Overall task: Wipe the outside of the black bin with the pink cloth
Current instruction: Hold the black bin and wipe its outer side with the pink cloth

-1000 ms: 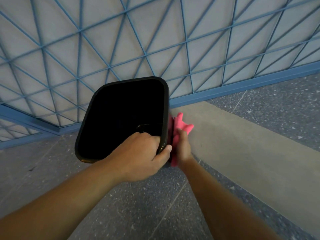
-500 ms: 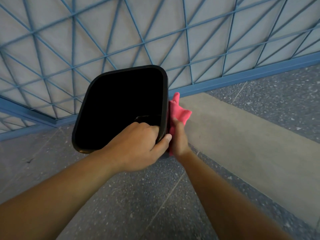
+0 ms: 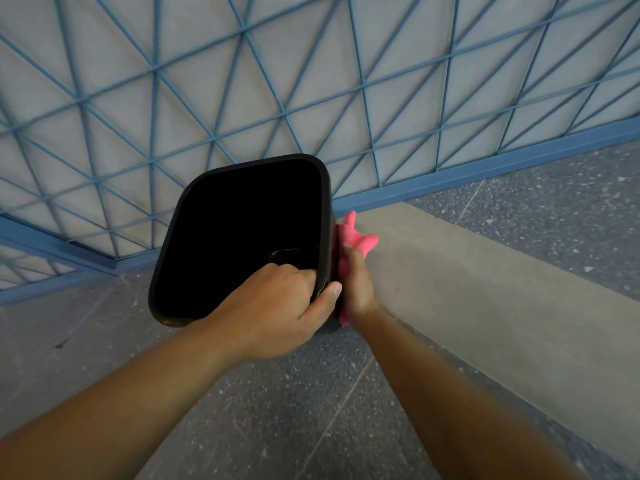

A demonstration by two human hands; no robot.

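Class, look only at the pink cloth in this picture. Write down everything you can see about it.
The pink cloth looks soft and bunched, with crumpled points sticking up above the right hand, which presses it against the right outer wall of the black bin. A small pink strip shows below the hand. Most of the cloth is hidden between hand and bin. The left hand grips the bin's rim, not the cloth.

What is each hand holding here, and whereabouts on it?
The left hand grips the black bin by its near rim, fingers inside, thumb outside. The right hand holds the pink cloth against the bin's outer right side.
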